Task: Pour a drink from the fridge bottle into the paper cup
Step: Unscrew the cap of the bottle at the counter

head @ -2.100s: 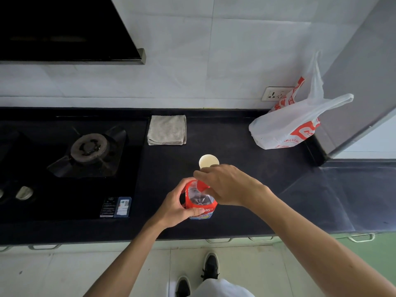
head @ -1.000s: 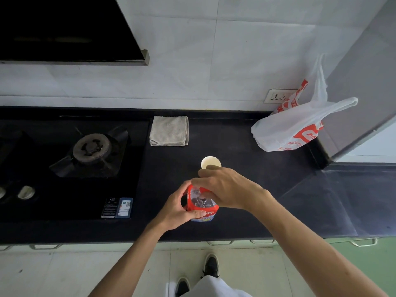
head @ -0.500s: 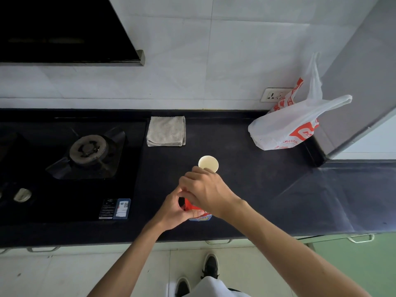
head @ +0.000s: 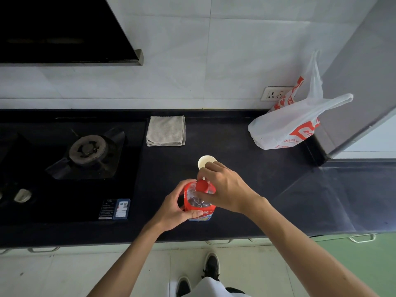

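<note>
The clear plastic bottle point(head: 199, 203) stands upright on the black countertop point(head: 267, 185), close to its front edge, with a red label wrapped round its body. The left hand point(head: 174, 207) is wrapped round the bottle from the 9 o'clock side, thumb lying across the near face of the label and fingers curled behind, a firm grasp. The right hand point(head: 226, 188) comes in from 3 o'clock and arches over the bottle's shoulder, its fingertips pinched on the red cap point(head: 202, 186), which sits on the neck. I cannot tell whether the cap is loose or tight.

The paper cup point(head: 205, 161) stands upright at 12 o'clock from the bottle, just beyond it, its open mouth showing a pale cream inside. The right hand's knuckles cover the cup's near rim from this angle, so I cannot tell if they touch it.

Further back at 11 o'clock a folded grey cloth point(head: 166, 131) lies flat near the wall. At 10 o'clock is the gas burner point(head: 87, 149) of a black hob, with a sticker point(head: 114, 209) at the hob's front corner. At 2 o'clock a white and red plastic bag point(head: 287, 127) slumps in the corner, just beneath a wall socket point(head: 275, 93). A dark range hood point(head: 60, 28) hangs above the hob. 2 black shoes point(head: 211, 266) show on the floor at 6 o'clock.
</note>
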